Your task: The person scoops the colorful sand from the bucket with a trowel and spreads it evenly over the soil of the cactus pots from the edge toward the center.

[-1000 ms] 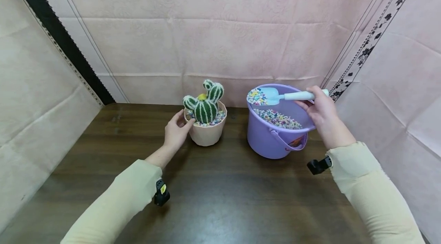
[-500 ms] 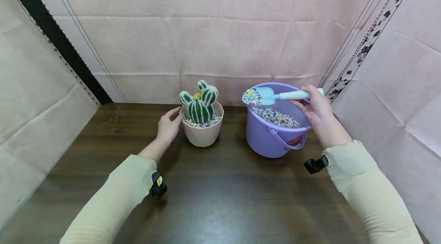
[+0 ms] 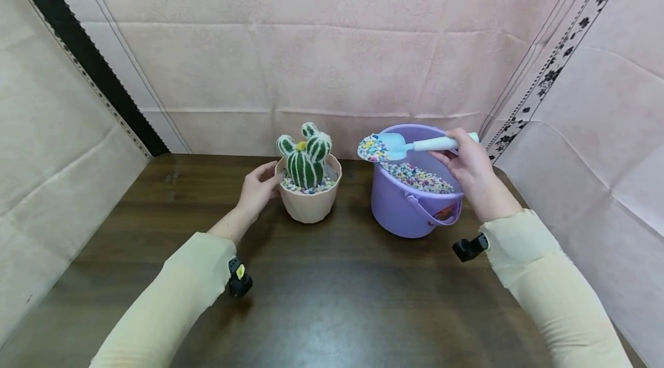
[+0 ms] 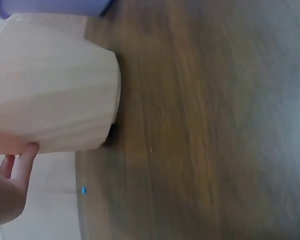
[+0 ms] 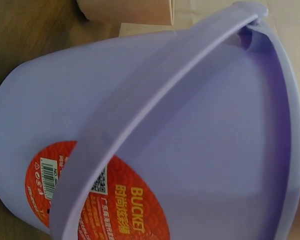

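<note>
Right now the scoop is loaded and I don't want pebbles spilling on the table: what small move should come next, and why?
Probably carry the scoop level and leftward until it is over the pot. The right hand holds it heaped with pebbles, its tip just past the bucket rim, short of the pot. The left hand steadies the pot beside the cactus.

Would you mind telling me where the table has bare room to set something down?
The table is bare in front, between both sleeves, and left of the left hand. It is crowded between pot and bucket.
</note>
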{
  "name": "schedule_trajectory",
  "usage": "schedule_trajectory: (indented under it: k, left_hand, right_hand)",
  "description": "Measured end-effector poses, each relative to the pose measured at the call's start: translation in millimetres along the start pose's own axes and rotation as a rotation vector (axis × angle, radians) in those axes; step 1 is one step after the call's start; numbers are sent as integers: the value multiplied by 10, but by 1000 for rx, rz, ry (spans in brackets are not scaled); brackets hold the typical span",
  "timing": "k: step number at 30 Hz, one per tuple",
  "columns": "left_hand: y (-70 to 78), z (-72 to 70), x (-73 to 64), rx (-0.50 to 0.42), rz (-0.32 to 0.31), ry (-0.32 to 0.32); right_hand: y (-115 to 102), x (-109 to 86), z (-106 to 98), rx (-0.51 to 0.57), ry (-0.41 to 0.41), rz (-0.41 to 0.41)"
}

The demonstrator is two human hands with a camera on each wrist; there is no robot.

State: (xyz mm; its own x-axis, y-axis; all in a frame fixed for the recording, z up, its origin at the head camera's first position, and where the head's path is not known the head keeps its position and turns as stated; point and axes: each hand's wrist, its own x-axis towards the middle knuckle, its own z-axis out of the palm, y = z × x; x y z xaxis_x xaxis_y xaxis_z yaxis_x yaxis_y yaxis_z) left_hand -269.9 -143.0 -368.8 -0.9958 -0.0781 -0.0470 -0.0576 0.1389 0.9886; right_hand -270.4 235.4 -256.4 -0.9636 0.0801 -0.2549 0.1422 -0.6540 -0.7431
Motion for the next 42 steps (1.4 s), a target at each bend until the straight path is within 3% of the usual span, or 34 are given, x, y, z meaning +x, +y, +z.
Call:
schedule_trajectory:
  k: [6, 11, 14, 18, 21, 30, 42]
  left_hand:
    - [18, 18, 0, -77, -44, 59]
    - [10, 44, 7, -86, -53, 91]
    - [2, 41, -19, -39, -30, 95]
    - [-17, 38, -78, 68, 20, 76]
    - [-35, 41, -100, 87, 29, 51]
    - [-18, 7, -55, 32, -11, -22]
    - [4, 28, -78, -14, 2, -34]
  right_hand:
    - [61, 17, 46, -32, -9, -12]
    - [126, 33, 72, -25, 7, 11]
    - [169, 38, 102, -45, 3, 26]
    - [205, 35, 140, -77, -18, 29]
    - [229, 30, 175, -97, -27, 19]
    - [336, 37, 318, -159, -10, -19]
    - [455, 102, 470, -290, 30, -102]
